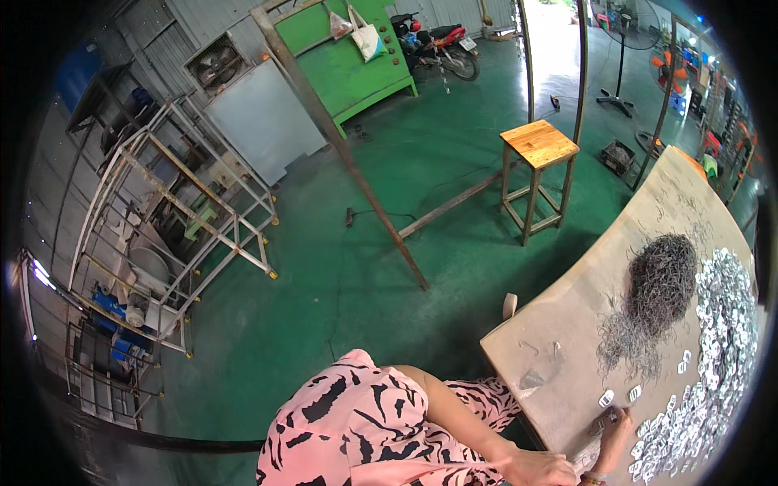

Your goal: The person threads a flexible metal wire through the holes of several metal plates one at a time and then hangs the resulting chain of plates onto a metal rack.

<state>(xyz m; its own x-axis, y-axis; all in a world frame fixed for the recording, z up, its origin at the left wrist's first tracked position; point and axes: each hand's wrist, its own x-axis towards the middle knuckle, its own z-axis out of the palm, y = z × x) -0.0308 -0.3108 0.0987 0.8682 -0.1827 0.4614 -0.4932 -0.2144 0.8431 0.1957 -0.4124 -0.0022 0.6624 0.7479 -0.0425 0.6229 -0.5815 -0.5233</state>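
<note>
Gleaming buckles (724, 324): small, flat, silver-coloured metal pieces with rounded outlines and slotted openings, massed in a loose, overlapping spread between 3 and 4 o'clock on the tabletop (567, 324).
Stray buckles (606, 398): two, lying just beyond the person's right hand (617, 426), at 4 o'clock.
Wire hooks (663, 279): thin, dark grey, bent metal bits, tangled into a bristly mound just past 3 o'clock, beside the spread, loosening into scattered pieces toward 4 o'clock.
Tabletop surface: pale tan, matte, faintly scuffed.
Right-hand fingers: curled inward low over the tabletop; whether they pinch anything, one cannot tell.
Bracelet (594, 479): a narrow coloured band around the right wrist.
Left hand (541, 469): at 5 o'clock, near the right wrist; its fingertips are hidden, so one cannot tell whether they are spread, pressed together or pinching.
Clothing (356, 413): pink cloth with jagged black streaks, softly creased, at 6 o'clock.
Stool (540, 144): wooden, with a square, grained, orange-brown seat and straight legs, at 2 o'clock.
Floor (324, 283): smooth, deep green.
</note>
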